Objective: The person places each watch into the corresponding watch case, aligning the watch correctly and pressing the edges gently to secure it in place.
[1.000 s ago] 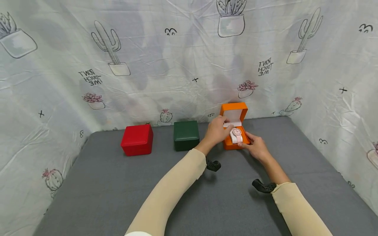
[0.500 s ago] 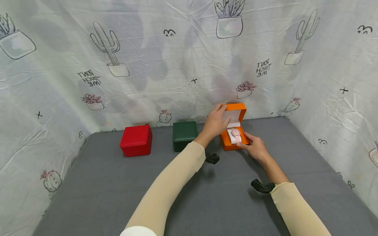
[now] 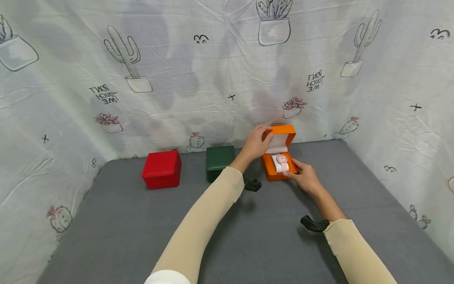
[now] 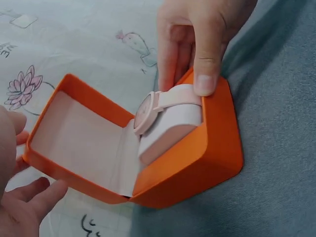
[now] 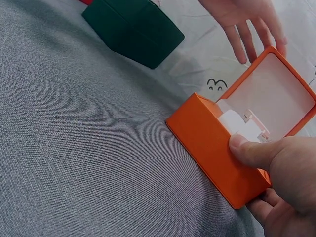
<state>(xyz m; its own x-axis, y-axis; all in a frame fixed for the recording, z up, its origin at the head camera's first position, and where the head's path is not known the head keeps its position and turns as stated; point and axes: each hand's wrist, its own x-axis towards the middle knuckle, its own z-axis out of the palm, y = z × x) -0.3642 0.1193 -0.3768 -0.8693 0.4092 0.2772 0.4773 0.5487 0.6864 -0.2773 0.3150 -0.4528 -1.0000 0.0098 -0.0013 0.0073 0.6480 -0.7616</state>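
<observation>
An orange watch box (image 3: 276,177) stands with its lid (image 3: 283,129) raised, at the back right of the table. Inside, a pink watch (image 3: 282,158) is wrapped around a white cushion (image 4: 170,136). My right hand (image 3: 307,177) grips the box base, thumb on the front rim and fingers along the right side. At the lid's left upper corner is my left hand (image 3: 256,142); its fingers (image 5: 247,42) are fairly straight, at the lid's edge and behind it. The back of the lid is hidden in the head view.
A dark green box (image 3: 220,158) with its lid down stands just left of the orange one, partly behind my left forearm. Farther left is a closed red box (image 3: 162,169). A printed cloth (image 3: 170,79) hangs right behind the grey table (image 3: 117,228).
My left hand has moved from beside the watch up and left to the lid's upper corner. My right hand keeps its grip on the box base.
</observation>
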